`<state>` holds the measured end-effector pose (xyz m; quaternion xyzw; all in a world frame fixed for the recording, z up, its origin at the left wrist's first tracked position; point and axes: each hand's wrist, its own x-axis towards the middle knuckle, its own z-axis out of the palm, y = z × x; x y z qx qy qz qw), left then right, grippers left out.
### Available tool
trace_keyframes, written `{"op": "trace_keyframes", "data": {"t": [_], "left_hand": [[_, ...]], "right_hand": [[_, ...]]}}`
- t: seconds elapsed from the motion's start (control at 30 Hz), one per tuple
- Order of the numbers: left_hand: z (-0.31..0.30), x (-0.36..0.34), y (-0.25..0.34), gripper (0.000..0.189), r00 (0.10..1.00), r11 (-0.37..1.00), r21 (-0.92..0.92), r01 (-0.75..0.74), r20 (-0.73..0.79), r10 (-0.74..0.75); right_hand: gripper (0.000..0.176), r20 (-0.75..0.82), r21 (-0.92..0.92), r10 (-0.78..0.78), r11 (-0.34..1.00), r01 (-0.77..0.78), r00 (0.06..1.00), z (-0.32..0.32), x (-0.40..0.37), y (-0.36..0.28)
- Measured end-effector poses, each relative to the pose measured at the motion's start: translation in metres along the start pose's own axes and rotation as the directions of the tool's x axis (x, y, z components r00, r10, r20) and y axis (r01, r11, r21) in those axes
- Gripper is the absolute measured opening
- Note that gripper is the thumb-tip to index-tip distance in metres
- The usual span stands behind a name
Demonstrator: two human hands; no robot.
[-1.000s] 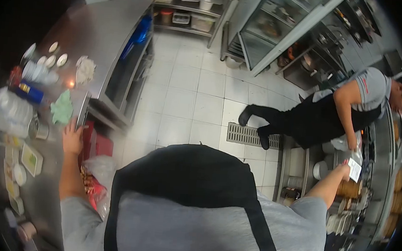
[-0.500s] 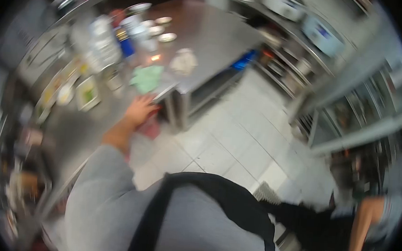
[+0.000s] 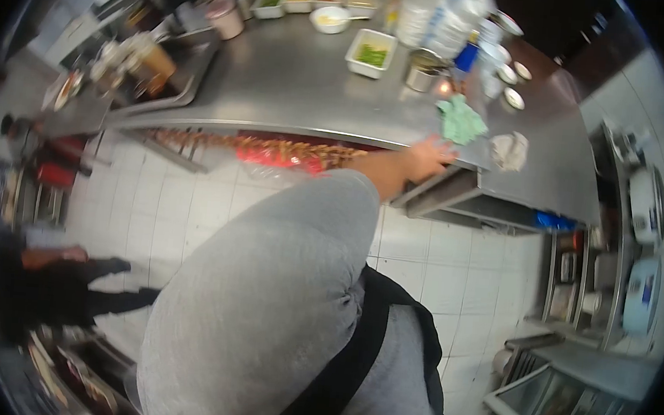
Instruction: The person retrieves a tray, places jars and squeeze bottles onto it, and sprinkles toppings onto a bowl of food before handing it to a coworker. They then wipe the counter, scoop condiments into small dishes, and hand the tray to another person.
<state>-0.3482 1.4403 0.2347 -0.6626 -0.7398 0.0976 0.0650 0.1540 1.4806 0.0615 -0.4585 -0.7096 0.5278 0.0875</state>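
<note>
My left hand [image 3: 429, 159] rests on the edge of the steel counter [image 3: 294, 95], its fingers spread and flat, holding nothing that I can see. Just beyond the fingertips lies a crumpled green cloth [image 3: 460, 119]. A whitish cloth [image 3: 509, 151] sits to the right of it on the adjoining steel table [image 3: 555, 164]. Behind the green cloth stands a metal can [image 3: 424, 71], and left of that is a white tub of chopped greens [image 3: 371, 54]. My right hand is out of view.
Along the counter's back are a white bowl [image 3: 331, 20], several food tubs and large plastic bottles [image 3: 457, 22]. A tray of containers [image 3: 172, 78] stands at the left. One person in black [image 3: 37, 286] is at lower left, another [image 3: 29, 141] farther back. Shelves with cookers [image 3: 647, 203] stand right.
My view has swung left and steadied, so more of the counter and two people at the left show. My left hand stays at the counter edge near the green cloth.
</note>
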Motion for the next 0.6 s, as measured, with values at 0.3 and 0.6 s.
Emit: {"op": "trace_keyframes", "data": {"t": [0.3, 0.6], "left_hand": [[0.148, -0.200, 0.118, 0.053, 0.935, 0.569, -0.822, -0.035, 0.173, 0.308], [0.119, -0.525, -0.008, 0.055, 0.606, 0.366, -0.485, 0.794, 0.679, -0.414]], "right_hand": [[0.014, 0.301, 0.007, -0.237, 0.969, 0.246, 0.924, 0.041, 0.117, -0.134], [0.010, 0.140, 0.187, -0.377, 0.918, 0.350, 0.915, 0.177, 0.118, -0.306]]}}
